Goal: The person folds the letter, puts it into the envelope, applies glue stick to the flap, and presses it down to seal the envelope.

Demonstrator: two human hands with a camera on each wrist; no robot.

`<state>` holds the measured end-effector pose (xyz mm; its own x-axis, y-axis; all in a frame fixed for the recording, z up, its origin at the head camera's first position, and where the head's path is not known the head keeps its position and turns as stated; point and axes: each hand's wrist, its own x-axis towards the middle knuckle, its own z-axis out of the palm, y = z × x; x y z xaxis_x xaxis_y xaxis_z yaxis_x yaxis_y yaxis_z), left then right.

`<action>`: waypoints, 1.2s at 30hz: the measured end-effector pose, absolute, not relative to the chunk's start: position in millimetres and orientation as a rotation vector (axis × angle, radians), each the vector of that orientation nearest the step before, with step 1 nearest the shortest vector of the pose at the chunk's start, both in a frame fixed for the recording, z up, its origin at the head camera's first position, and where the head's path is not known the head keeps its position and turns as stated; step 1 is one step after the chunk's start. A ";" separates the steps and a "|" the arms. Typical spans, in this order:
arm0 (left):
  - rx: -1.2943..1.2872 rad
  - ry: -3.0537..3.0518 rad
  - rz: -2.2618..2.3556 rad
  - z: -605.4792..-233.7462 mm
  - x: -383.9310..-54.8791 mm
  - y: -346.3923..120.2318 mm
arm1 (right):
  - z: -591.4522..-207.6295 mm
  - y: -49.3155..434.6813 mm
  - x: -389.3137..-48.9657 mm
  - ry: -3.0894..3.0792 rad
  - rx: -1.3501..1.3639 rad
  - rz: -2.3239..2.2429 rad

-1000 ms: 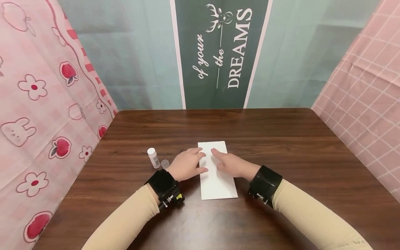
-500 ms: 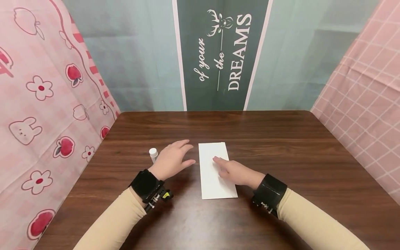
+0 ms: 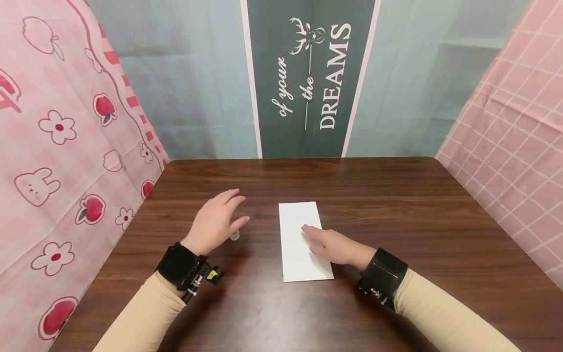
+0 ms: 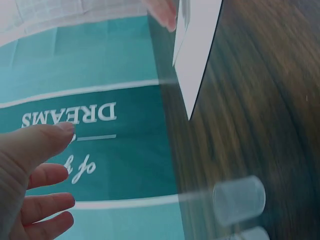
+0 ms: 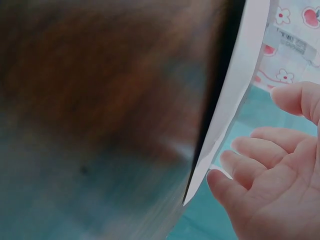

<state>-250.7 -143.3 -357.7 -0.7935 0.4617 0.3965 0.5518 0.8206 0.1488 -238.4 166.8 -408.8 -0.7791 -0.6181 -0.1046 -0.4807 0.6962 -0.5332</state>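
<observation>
A white paper envelope (image 3: pixel 301 266) lies flat on the table, its long side running away from me. Over its right half is my right hand (image 3: pixel 332 244), fingers extended and holding nothing; whether the fingertips touch the paper I cannot tell. To the left, my left hand (image 3: pixel 213 222) hovers with fingers spread and nothing in its grasp. Just beside its thumb stands a small translucent cap (image 3: pixel 235 235), seen closer in the left wrist view as a clear cap (image 4: pixel 240 200). The white glue stick is hidden behind the left hand in the head view.
The brown wooden table (image 3: pixel 396 205) reaches back to a teal curtain (image 3: pixel 202 88) with printed lettering. Pink patterned cloth (image 3: pixel 57 186) hangs on the left, and pink checked cloth (image 3: pixel 514 137) on the right. A black camera band (image 3: pixel 384 274) sits on each wrist.
My left hand has moved off the envelope leftward, past the cap, and now covers the glue stick. The right hand has shifted slightly right and nearer. The envelope stays put.
</observation>
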 end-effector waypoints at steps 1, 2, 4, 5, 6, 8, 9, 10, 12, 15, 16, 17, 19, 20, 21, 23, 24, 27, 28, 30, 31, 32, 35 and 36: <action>-0.750 -2.662 -0.378 -356.8 -250.7 -146.6 | -408.6 166.5 -238.4 2.630 -0.878 -0.713; -0.735 -2.666 -0.387 -355.7 -250.8 -149.7 | -408.4 166.4 -238.2 2.629 -0.882 -0.712; -0.710 -2.668 -0.402 -354.0 -251.4 -156.0 | -408.0 166.1 -237.7 2.625 -0.887 -0.712; -0.697 -2.672 -0.408 -353.6 -251.7 -159.3 | -407.8 166.1 -237.4 2.623 -0.887 -0.714; -0.684 -2.676 -0.409 -353.4 -252.1 -162.6 | -407.3 165.9 -236.9 2.618 -0.887 -0.716; -0.662 -2.686 -0.414 -354.4 -252.1 -169.3 | -406.7 165.7 -235.8 2.612 -0.883 -0.719; -0.652 -2.689 -0.422 -355.3 -252.0 -172.6 | -406.3 165.6 -235.3 2.607 -0.879 -0.722; -0.641 -2.695 -0.425 -356.7 -251.8 -175.7 | -406.0 165.5 -235.0 2.605 -0.876 -0.724; -0.623 -2.709 -0.436 -359.4 -251.1 -180.8 | -405.2 165.3 -234.5 2.603 -0.879 -0.726; -0.600 -2.749 -0.471 -364.4 -250.9 -186.8 | -404.7 165.4 -234.4 2.603 -0.885 -0.726; -0.588 -2.771 -0.487 -366.1 -250.9 -188.5 | -404.4 165.4 -234.2 2.605 -0.888 -0.725; -0.575 -2.797 -0.511 -368.1 -251.2 -190.3 | -404.1 165.3 -234.0 2.604 -0.891 -0.726; -0.543 -2.854 -0.571 -373.0 -252.4 -194.6 | -403.6 165.0 -233.3 2.600 -0.892 -0.726; -0.523 -2.884 -0.609 -375.5 -253.2 -196.8 | -403.3 164.8 -233.0 2.600 -0.896 -0.724; -0.508 -2.909 -0.653 -378.2 -254.1 -199.2 | -402.9 164.4 -232.6 2.597 -0.903 -0.725; -0.487 -2.946 -0.751 -383.5 -256.3 -203.2 | -402.8 164.2 -232.1 2.597 -0.915 -0.719; -0.479 -2.959 -0.802 -385.9 -257.3 -204.9 | -402.8 164.1 -231.9 2.598 -0.921 -0.715; -0.449 -2.984 -0.928 -391.2 -259.1 -207.7 | -403.5 164.1 -231.7 2.599 -0.933 -0.709; -0.439 -2.988 -0.960 -392.8 -259.4 -208.0 | -403.9 164.3 -231.7 2.601 -0.932 -0.705; -0.416 -2.992 -1.007 -396.2 -259.9 -208.3 | -404.5 164.4 -231.9 2.600 -0.931 -0.707; -0.411 -2.991 -1.022 -397.9 -260.0 -208.2 | -404.8 164.5 -232.0 2.599 -0.930 -0.709; -0.413 -2.987 -1.038 -399.8 -260.3 -208.1 | -405.1 164.6 -232.1 2.596 -0.928 -0.710; -0.425 -2.961 -1.073 -404.7 -260.8 -207.5 | -405.7 164.6 -232.0 2.587 -0.920 -0.714; -0.429 -2.954 -1.083 -406.1 -260.9 -207.3 | -405.6 164.5 -232.0 2.584 -0.921 -0.717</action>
<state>-260.9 -207.3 -406.1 -0.9630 0.2626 0.0610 0.2398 0.7309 0.6390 -232.0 164.5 -405.6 -0.7475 -0.6544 -0.1146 -0.5019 0.6692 -0.5479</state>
